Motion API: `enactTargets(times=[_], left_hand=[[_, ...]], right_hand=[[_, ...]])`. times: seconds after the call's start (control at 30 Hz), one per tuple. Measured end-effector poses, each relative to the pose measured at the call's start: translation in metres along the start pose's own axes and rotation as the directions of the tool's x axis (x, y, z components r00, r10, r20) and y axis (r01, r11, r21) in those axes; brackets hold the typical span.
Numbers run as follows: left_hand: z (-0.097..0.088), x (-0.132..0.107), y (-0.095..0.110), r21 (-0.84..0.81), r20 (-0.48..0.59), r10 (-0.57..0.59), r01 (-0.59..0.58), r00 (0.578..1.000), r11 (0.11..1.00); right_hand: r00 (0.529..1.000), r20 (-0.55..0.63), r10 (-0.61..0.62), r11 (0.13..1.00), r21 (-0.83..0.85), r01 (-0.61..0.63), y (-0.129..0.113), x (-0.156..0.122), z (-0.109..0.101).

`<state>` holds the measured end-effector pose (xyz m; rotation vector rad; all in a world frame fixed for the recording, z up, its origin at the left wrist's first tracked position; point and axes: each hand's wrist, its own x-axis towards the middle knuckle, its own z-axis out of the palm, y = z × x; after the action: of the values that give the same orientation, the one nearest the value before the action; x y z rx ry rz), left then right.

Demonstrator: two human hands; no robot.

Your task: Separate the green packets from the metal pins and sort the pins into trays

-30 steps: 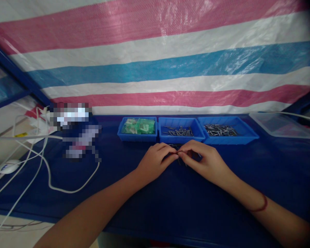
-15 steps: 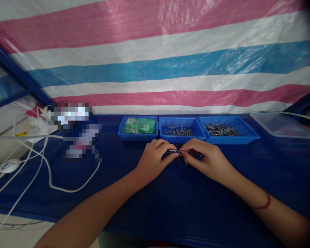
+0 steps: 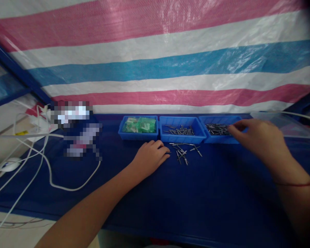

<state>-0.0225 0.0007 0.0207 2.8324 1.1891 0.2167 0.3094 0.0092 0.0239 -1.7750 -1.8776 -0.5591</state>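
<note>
My left hand [image 3: 152, 156] rests on the blue table, thumb and fingertips closed on a thin metal rivet whose dark end just pokes out. To its right lies a loose pile of rivets [image 3: 181, 153], slim pins with thicker sleeves. My right hand [image 3: 259, 139] is over the right edge of the right blue tray [image 3: 222, 139], which holds many small metal parts [image 3: 217, 129]. Its thumb and forefinger are pinched together beside those parts; whatever lies between them is hidden. The middle blue tray [image 3: 182, 139] holds more metal pins [image 3: 183, 131].
A left blue tray [image 3: 138, 137] contains green plastic packets [image 3: 146, 124]. A clear plastic lid or sheet [image 3: 286, 125] lies at the back right. White cables [image 3: 67, 189] and blurred-out items [image 3: 84, 139] occupy the left. A striped tarp [image 3: 155, 72] hangs behind.
My right hand has left the pile beside my left hand and moved right to the right tray. The left hand has stayed nearly in place, and the loose rivets are uncovered.
</note>
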Motion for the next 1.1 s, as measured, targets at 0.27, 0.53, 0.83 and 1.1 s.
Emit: enactTargets(times=[0.27, 0.53, 0.83, 1.1], left_hand=[[0.007, 0.003, -0.001, -0.121, -0.031, 0.008, -0.012, 0.999, 0.993], [0.007, 0.004, 0.018, -0.669, -0.227, -0.144, -0.047, 0.963, 0.742], [0.011, 0.002, 0.020, -0.803, -0.175, -0.246, 0.006, 0.953, 0.596], [0.006, 0.003, 0.017, -0.705, -0.203, -0.106, -0.070, 0.973, 0.706]], right_hand=[[0.991, -0.107, -0.074, 0.957, 0.271, 0.101, -0.065, -0.003, -0.016], [0.959, 0.100, -0.266, 0.679, 0.726, 0.113, -0.128, -0.030, -0.017], [0.948, 0.237, -0.213, 0.567, 0.820, -0.077, -0.127, -0.030, -0.018], [0.952, 0.234, -0.199, 0.557, 0.826, -0.087, -0.128, -0.031, -0.019]])
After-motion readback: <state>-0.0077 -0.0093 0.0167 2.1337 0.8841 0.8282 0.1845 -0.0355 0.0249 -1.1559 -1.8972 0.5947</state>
